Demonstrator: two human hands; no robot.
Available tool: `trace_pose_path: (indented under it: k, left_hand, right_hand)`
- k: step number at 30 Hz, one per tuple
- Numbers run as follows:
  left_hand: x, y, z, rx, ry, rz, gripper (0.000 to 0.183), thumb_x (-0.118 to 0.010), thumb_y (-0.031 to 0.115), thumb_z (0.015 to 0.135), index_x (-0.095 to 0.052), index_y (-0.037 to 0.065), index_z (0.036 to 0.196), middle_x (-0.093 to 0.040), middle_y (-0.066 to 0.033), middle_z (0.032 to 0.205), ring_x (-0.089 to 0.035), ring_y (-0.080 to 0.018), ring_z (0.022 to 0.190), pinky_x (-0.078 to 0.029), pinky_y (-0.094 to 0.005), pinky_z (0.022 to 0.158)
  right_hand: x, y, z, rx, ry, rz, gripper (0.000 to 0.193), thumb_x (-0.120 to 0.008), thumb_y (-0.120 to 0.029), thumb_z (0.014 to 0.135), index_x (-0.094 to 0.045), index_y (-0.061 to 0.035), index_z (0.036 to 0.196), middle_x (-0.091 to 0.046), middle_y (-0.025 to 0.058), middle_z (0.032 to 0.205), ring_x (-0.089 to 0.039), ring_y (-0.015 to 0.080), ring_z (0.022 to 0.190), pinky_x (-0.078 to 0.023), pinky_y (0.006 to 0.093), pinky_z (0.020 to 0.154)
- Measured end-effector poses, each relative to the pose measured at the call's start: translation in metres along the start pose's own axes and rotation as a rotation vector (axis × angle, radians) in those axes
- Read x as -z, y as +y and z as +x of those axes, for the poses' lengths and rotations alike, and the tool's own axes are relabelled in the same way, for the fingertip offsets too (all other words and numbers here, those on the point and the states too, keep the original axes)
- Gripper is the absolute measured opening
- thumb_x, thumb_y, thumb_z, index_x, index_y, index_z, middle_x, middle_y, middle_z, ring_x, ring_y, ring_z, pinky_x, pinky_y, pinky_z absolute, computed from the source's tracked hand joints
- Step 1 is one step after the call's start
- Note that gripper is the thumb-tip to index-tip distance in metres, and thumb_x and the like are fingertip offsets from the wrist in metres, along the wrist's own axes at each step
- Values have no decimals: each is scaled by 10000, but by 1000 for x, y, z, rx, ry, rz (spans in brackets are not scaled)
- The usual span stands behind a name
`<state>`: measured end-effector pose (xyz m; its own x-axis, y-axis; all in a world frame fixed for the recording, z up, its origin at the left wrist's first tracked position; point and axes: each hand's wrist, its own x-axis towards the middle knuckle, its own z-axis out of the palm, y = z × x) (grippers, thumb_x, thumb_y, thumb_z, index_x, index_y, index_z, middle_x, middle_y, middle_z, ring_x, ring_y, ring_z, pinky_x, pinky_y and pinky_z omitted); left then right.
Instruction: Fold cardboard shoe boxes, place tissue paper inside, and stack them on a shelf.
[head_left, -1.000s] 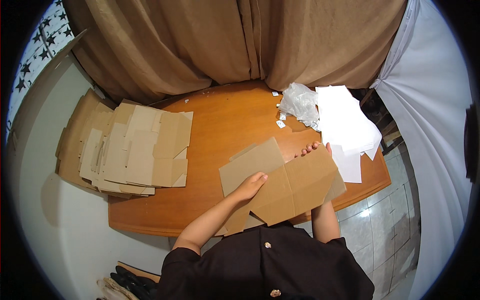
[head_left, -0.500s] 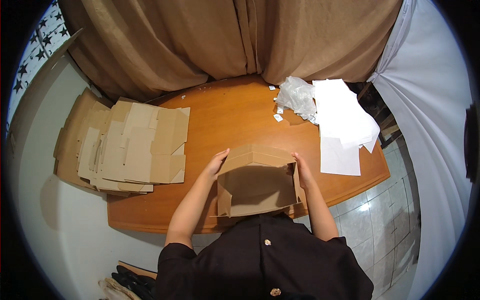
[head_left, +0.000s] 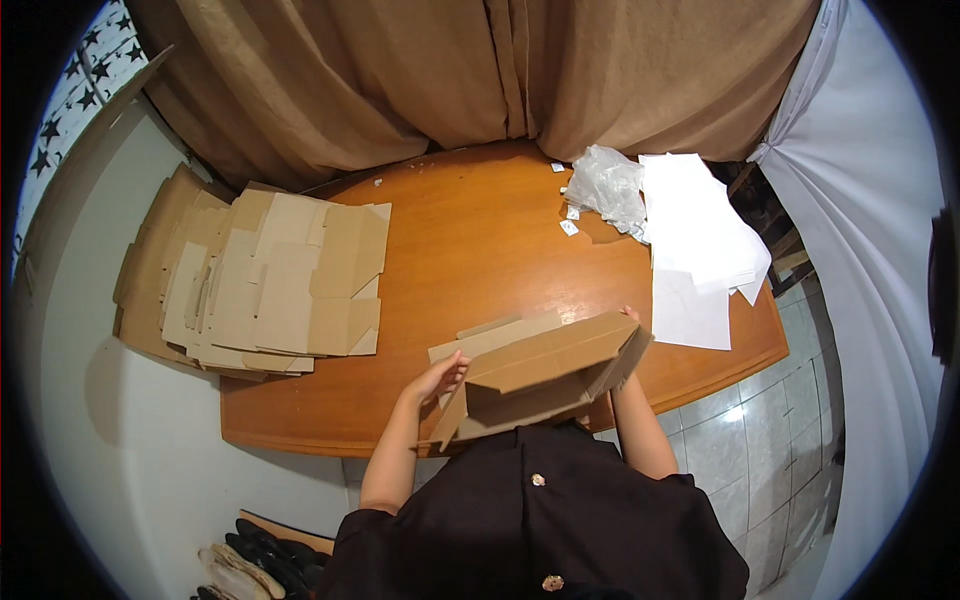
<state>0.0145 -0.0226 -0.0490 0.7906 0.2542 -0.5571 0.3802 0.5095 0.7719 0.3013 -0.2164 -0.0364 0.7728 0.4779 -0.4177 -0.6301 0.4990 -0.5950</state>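
Note:
A brown cardboard box (head_left: 548, 358), partly folded into shape, is held between my hands at the front edge of the table, close to my body. It is tilted, its right end higher, and its hollow inside faces me. At its left end my left hand (head_left: 438, 379) grips the side with bent fingers. My right hand (head_left: 629, 380) holds the right end, mostly hidden behind the side panel, with fingertips showing at the upper corner. A paler cardboard flap (head_left: 512, 332) shows beyond the box's far edge.
Flat cardboard pieces (head_left: 285, 270) lie in an overlapping stack at the table's left. White paper sheets (head_left: 695, 225) and a crumpled clear plastic bag (head_left: 608, 185) rest at the right, with small white packets (head_left: 569, 228) beside them. A brown curtain (head_left: 400, 80) hangs behind the wooden table (head_left: 470, 240).
The box has tipped and turned, its right end rising and moving right while its left end stays low. A flap now shows behind it. Both hands have moved with it.

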Motion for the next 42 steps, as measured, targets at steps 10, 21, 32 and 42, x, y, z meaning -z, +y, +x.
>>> trace_pose_path:
  k: [10,21,32,42]
  left_hand:
    - [2,5,-20,79,-135,61,575,-290,591,922,-545,98,1074,-564,35,884,-510,-72,803,-404,-214,730]
    - [15,-51,66,-706,-228,-785,395,-511,361,897,-543,52,1141,-613,-93,865,-611,-230,669,-532,-336,659]
    - [35,-62,70,-131,404,-399,331,-463,299,898,-597,15,1000,-602,-91,777,-584,-185,658,-483,-290,577]
    - [-20,30,-14,-751,866,-11,301,-453,271,920,-595,23,1016,-565,-51,930,-526,-139,828,-427,-283,758]
  right_hand:
    - [-12,-18,-24,102,-18,37,311,-543,-442,795,-496,-135,767,-553,50,740,-544,180,671,-471,300,616]
    - [37,-1,12,-35,-94,-1230,365,-521,-360,824,-609,-6,841,-610,98,750,-566,209,772,-408,313,766]
    - [68,13,33,340,200,-1223,297,-506,-328,851,-610,-63,937,-639,104,813,-583,231,867,-338,326,889]
    - [1,-65,-27,508,25,-678,167,-507,-173,882,-538,-29,961,-536,51,885,-480,142,841,-389,270,796]
